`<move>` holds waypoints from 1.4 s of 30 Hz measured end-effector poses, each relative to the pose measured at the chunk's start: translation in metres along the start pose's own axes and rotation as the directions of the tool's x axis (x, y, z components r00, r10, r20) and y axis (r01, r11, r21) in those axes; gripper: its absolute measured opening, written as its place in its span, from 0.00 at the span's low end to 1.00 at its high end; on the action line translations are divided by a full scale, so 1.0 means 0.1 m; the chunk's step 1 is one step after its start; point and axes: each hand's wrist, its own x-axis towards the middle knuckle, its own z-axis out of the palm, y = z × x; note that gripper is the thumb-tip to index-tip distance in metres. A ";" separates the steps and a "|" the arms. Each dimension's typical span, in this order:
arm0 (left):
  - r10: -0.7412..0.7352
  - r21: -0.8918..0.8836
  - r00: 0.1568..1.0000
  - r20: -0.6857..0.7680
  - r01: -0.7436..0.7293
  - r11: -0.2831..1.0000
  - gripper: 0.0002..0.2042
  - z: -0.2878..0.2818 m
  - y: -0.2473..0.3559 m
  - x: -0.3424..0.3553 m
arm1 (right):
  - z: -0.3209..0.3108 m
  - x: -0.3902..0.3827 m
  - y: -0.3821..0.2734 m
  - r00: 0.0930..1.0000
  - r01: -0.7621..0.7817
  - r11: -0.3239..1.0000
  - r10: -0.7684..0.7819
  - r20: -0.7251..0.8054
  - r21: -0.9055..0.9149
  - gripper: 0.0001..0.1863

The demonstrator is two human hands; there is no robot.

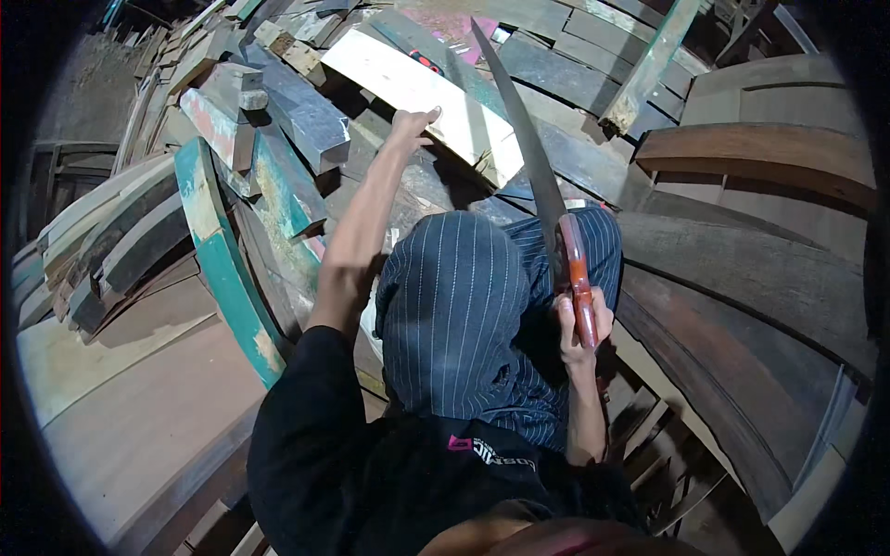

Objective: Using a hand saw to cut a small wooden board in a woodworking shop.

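My right hand [591,320] is closed round the orange-brown handle of a hand saw [533,139]. The saw's long grey blade is raised, angling up and away past the right end of a pale wooden board [417,88]. My left hand [411,130] reaches out to the board's near edge. One digit lies on its top face, the others curl down at the edge, partly hidden. The board lies aslant in front of my knees, its right end nearest me. Behind it lies a red and black object [426,62], perhaps a tool.
Bent knees in striped trousers [454,306] fill the middle. Painted timber offcuts [218,250] and grey beams [297,111] are piled at left. On the right stand a brown beam [760,153] and wide planks [742,269]. A weathered post [649,69] juts in at far right.
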 end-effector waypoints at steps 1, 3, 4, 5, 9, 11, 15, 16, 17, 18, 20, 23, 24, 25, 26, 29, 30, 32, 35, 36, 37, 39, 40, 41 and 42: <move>0.002 0.013 1.000 -0.024 -0.002 1.000 0.21 0.02 0.00 -0.02 | 0.01 0.02 -0.01 1.000 0.022 1.000 -0.022 0.013 -0.007 0.08; -0.029 0.009 0.998 -0.046 0.030 1.000 0.23 0.06 -0.04 -0.06 | 0.03 0.05 -0.04 0.999 0.046 0.999 -0.046 0.024 0.008 0.08; -0.021 -0.094 0.993 -0.114 0.011 0.996 0.24 0.08 -0.07 -0.09 | 0.04 0.04 -0.07 0.997 0.065 0.998 -0.065 0.035 -0.014 0.08; -0.035 -0.211 0.987 -0.157 0.002 0.978 0.26 0.09 -0.09 -0.10 | 0.04 0.04 -0.09 0.996 0.090 0.995 -0.089 0.022 -0.039 0.08; 0.128 -0.402 0.990 -0.066 -0.143 0.904 0.26 0.13 -0.11 -0.17 | -0.05 -0.03 -0.23 1.000 0.024 0.999 -0.023 0.022 -0.048 0.08; 0.241 -0.388 0.970 -0.022 -0.231 0.892 0.25 0.17 -0.03 -0.15 | -0.09 -0.07 -0.27 1.000 0.011 0.998 -0.010 0.008 -0.062 0.09; 0.287 -0.377 0.947 0.142 -0.217 0.900 0.20 0.38 0.27 0.10 | -0.06 -0.09 -0.29 0.998 -0.065 0.998 0.065 0.012 0.003 0.10; 0.266 -0.376 0.956 0.126 -0.202 0.904 0.20 0.43 0.35 0.20 | -0.04 -0.08 -0.29 0.999 -0.037 0.999 0.037 -0.005 -0.014 0.11; 0.222 -0.331 0.956 0.191 -0.150 0.931 0.19 0.48 0.42 0.31 | -0.03 -0.07 -0.27 0.999 -0.028 0.999 0.027 -0.032 -0.034 0.11; 0.188 -0.291 0.946 0.264 -0.107 0.951 0.17 0.53 0.48 0.41 | -0.02 -0.08 -0.26 0.998 -0.054 0.998 0.053 -0.020 -0.041 0.11; 0.146 -0.220 0.944 0.294 -0.082 0.972 0.18 0.59 0.53 0.55 | -0.01 -0.09 -0.24 1.000 0.009 0.993 -0.010 -0.014 -0.114 0.12; 0.098 -0.101 0.928 0.359 -0.065 0.993 0.20 0.62 0.55 0.58 | 0.00 -0.14 -0.23 0.998 0.010 0.992 -0.018 -0.061 -0.127 0.12; 0.060 0.022 0.939 0.338 -0.071 0.997 0.19 0.62 0.56 0.56 | -0.01 -0.17 -0.24 0.997 -0.012 0.993 0.002 -0.081 -0.121 0.13; 0.016 0.142 0.947 0.320 -0.064 0.988 0.18 0.62 0.57 0.53 | -0.02 -0.20 -0.25 0.997 -0.006 0.994 -0.003 -0.082 -0.113 0.13; -0.011 0.277 0.949 0.315 -0.081 0.957 0.20 0.62 0.62 0.52 | -0.02 -0.21 -0.25 0.999 0.025 0.982 -0.032 -0.036 -0.187 0.12; 0.158 0.659 0.949 0.273 -0.304 0.688 0.22 0.66 0.74 0.53 | -0.01 -0.21 -0.26 0.996 0.094 0.960 -0.093 0.015 -0.264 0.11; 0.151 0.670 0.956 0.253 -0.285 0.685 0.22 0.68 0.76 0.55 | 0.00 -0.19 -0.25 0.993 0.115 0.957 -0.113 0.021 -0.266 0.11; 0.154 0.777 0.965 0.210 -0.261 0.573 0.25 0.70 0.77 0.63 | 0.04 -0.15 -0.24 0.994 0.108 0.959 -0.103 0.033 -0.260 0.10; 0.201 0.825 0.962 0.185 -0.263 0.500 0.28 0.70 0.68 0.72 | 0.11 -0.12 -0.24 0.989 0.145 0.971 -0.143 0.025 -0.193 0.11; 0.257 0.841 0.945 0.203 -0.303 0.449 0.27 0.68 0.65 0.73 | 0.14 -0.11 -0.24 0.985 0.169 0.966 -0.169 0.020 -0.194 0.13; 0.289 0.835 0.935 0.205 -0.321 0.446 0.27 0.66 0.63 0.73 | 0.16 -0.11 -0.25 0.986 0.166 0.966 -0.161 0.040 -0.197 0.13; 0.382 0.839 0.893 0.239 -0.388 0.381 0.28 0.61 0.57 0.69 | 0.20 -0.10 -0.25 0.981 0.192 0.969 -0.191 0.018 -0.156 0.14; 0.390 0.868 0.898 0.203 -0.349 0.353 0.25 0.60 0.56 0.66 | 0.21 -0.07 -0.25 0.972 0.234 0.951 -0.228 0.053 -0.202 0.14; 0.441 0.844 0.888 0.130 -0.333 0.421 0.24 0.58 0.52 0.61 | 0.24 -0.05 -0.26 0.964 0.267 0.947 -0.260 0.060 -0.181 0.14; 0.507 0.849 0.852 0.133 -0.361 0.385 0.22 0.55 0.52 0.57 | 0.25 -0.02 -0.27 0.963 0.268 0.944 -0.257 0.079 -0.191 0.14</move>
